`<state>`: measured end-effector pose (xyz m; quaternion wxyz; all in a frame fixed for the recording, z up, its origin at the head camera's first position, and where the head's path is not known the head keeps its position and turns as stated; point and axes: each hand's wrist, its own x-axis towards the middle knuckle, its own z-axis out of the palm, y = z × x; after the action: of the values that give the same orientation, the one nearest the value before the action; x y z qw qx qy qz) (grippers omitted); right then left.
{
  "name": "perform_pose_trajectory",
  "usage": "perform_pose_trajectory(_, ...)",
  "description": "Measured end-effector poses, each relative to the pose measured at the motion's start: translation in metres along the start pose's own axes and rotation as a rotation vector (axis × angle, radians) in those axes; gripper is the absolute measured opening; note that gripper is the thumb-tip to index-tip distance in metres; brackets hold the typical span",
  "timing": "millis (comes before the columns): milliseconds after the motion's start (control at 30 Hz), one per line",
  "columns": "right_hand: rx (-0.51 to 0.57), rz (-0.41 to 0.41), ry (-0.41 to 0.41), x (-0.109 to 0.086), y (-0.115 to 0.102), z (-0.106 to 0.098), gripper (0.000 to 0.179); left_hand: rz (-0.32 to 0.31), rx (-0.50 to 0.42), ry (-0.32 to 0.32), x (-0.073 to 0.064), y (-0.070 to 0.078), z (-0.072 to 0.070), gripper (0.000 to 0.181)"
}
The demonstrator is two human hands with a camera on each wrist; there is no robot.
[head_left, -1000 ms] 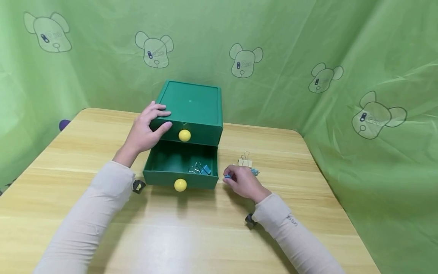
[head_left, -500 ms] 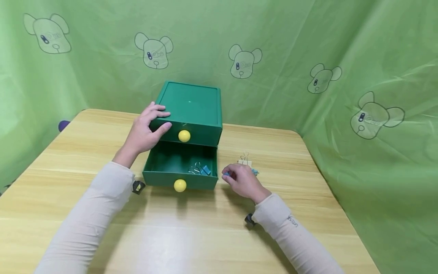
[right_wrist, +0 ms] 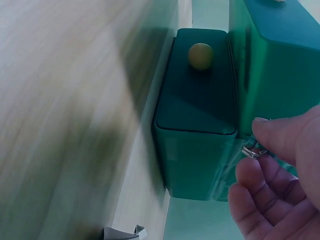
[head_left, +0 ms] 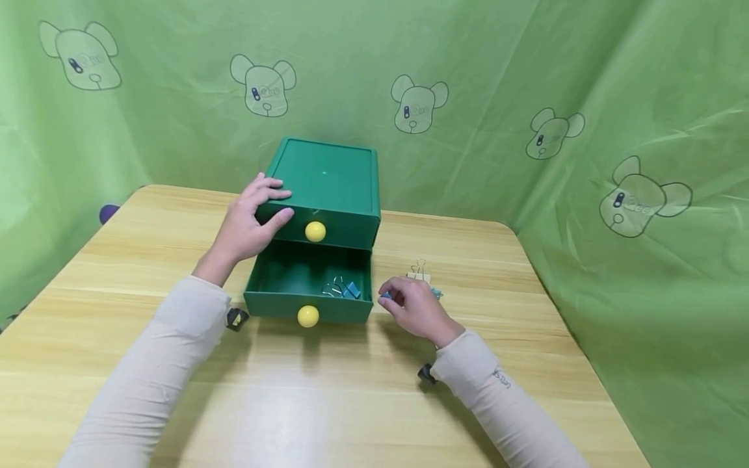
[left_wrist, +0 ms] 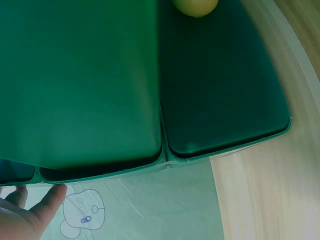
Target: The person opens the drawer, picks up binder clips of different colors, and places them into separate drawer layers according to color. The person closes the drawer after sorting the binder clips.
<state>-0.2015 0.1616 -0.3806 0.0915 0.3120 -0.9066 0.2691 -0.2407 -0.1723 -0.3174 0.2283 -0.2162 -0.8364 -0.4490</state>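
Note:
A green two-drawer box [head_left: 328,175] stands at the back of the wooden table [head_left: 292,403]. Its lower drawer [head_left: 309,286] is pulled out and holds blue binder clips [head_left: 346,290]. My left hand [head_left: 253,218] rests on the box's upper left corner, fingers over the top edge. My right hand [head_left: 409,305] is just right of the drawer and pinches a blue binder clip [head_left: 387,296]; its wire loop [right_wrist: 250,151] shows between the fingertips in the right wrist view. More clips [head_left: 419,273] lie on the table behind that hand.
Yellow round knobs sit on the upper drawer [head_left: 315,231] and the lower drawer [head_left: 307,316]. A green cloth with bear prints [head_left: 526,97] walls the table on three sides. A dark purple object [head_left: 108,212] lies at the table's far left edge.
My right hand has lifted slightly with the blue clip and edged towards the drawer. The left hand and the box have not moved.

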Motion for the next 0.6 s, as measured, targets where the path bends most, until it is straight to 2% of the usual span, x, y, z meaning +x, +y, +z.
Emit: perform_pose_trajectory(600,-0.004,-0.033,0.014,0.0041,-0.0090,-0.0028,0.004,0.000,0.001,0.000,0.0001,-0.0011,-0.0001,0.039)
